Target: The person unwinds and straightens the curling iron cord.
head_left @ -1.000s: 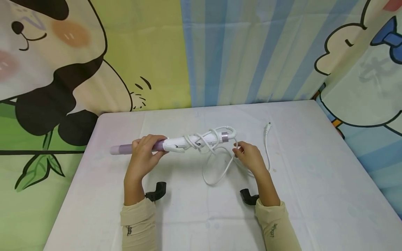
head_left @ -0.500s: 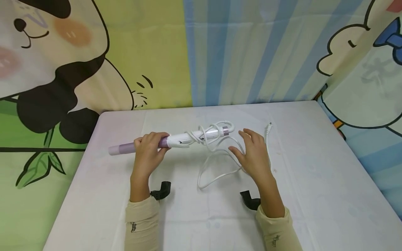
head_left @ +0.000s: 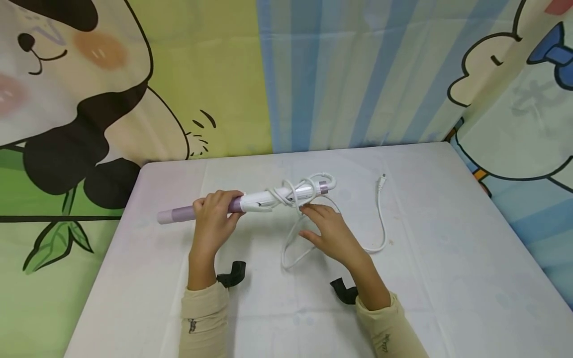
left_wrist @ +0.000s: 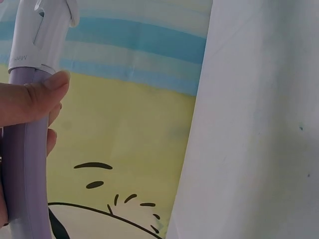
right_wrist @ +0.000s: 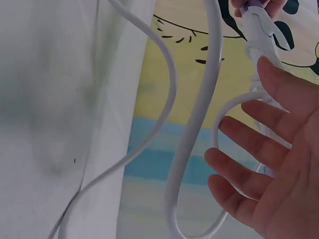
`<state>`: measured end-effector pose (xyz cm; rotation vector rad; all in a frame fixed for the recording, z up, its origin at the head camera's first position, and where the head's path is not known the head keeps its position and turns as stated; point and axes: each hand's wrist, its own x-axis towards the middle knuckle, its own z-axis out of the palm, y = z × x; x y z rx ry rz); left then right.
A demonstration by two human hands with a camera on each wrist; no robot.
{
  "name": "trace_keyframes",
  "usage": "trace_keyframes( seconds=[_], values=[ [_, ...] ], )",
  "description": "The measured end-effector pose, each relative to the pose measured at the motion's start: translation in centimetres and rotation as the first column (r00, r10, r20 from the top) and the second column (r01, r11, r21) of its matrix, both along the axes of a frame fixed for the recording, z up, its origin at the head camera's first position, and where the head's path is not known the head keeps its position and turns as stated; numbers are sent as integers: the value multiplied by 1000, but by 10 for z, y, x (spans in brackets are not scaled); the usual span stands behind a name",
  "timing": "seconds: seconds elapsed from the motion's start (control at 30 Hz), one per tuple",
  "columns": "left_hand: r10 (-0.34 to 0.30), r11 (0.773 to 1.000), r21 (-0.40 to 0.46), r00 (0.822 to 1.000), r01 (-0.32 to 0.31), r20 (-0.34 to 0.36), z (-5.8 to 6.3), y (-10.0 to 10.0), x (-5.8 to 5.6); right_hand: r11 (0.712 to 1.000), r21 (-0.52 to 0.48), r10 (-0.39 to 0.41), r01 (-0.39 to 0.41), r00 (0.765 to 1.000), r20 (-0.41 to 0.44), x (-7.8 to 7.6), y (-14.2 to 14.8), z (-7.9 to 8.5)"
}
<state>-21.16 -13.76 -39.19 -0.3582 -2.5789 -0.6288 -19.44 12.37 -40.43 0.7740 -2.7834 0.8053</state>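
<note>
My left hand (head_left: 214,219) grips the purple barrel of a white-and-purple curling iron (head_left: 255,202), thumb and fingers wrapped round it. The iron is held over the table, its pale tip pointing left. Its white power cord (head_left: 379,209) winds round the handle, and a loose loop hangs below. My right hand (head_left: 330,232) is just under the handle's right end, fingers extended and spread from the thumb. In the right wrist view its fingertips (right_wrist: 212,155) are right at a curve of the cord. The left wrist view shows the barrel (left_wrist: 25,169) beneath my thumb.
A white cloth covers the table (head_left: 447,248). The cord's plug (head_left: 381,181) lies toward the back, right of the iron. Behind the table hangs a printed cartoon curtain (head_left: 224,74). Black mounts (head_left: 233,274) protrude at both wrists.
My right hand has let go of the cord, opened, and moved left to below the handle. The cord loop has dropped and widened. My left hand keeps its grip, shifting slightly right.
</note>
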Motion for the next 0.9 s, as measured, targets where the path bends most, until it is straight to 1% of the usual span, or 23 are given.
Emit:
trace_keyframes(
  seconds=[0.03,0.07,0.17,0.23,0.37,0.43,0.53,0.63,0.73,0.83,0.9],
  values=[
    [1,1000,-4,1000,-1,-5,-1,0,0,1000,-8,11,-11,1000,20,0,-2,-2],
    [1,1000,-9,1000,-1,-9,-1,0,0,999,-21,25,-24,999,22,0,-4,-4],
    [0,1000,-26,1000,-1,-21,-3,0,-1,998,-42,43,-44,999,-29,1,-8,-5],
    [1,1000,-31,1000,-2,-23,-3,-1,-1,998,-61,23,-28,997,-74,3,-9,0],
    [8,1000,-27,1000,-9,-17,-4,-3,-1,989,-143,-73,49,983,-167,7,-2,13],
    [4,1000,-19,1000,-4,-5,-3,-4,-1,977,-193,-129,87,968,-215,6,4,17],
    [-19,1000,-11,1000,20,17,-3,-5,-1,957,-253,-209,139,939,-273,3,14,18],
    [-49,999,-16,998,50,35,-3,-5,-1,936,-300,-278,187,913,-298,-1,23,18],
    [-79,996,-31,995,81,53,-3,-5,0,918,-332,-325,218,894,-310,-3,31,17],
    [-111,993,-37,991,114,74,-2,-5,1,907,-344,-355,243,882,-311,-6,37,16],
    [-127,991,-37,988,131,86,-2,-5,2,902,-350,-366,254,879,-306,-7,40,15]
  ],
)
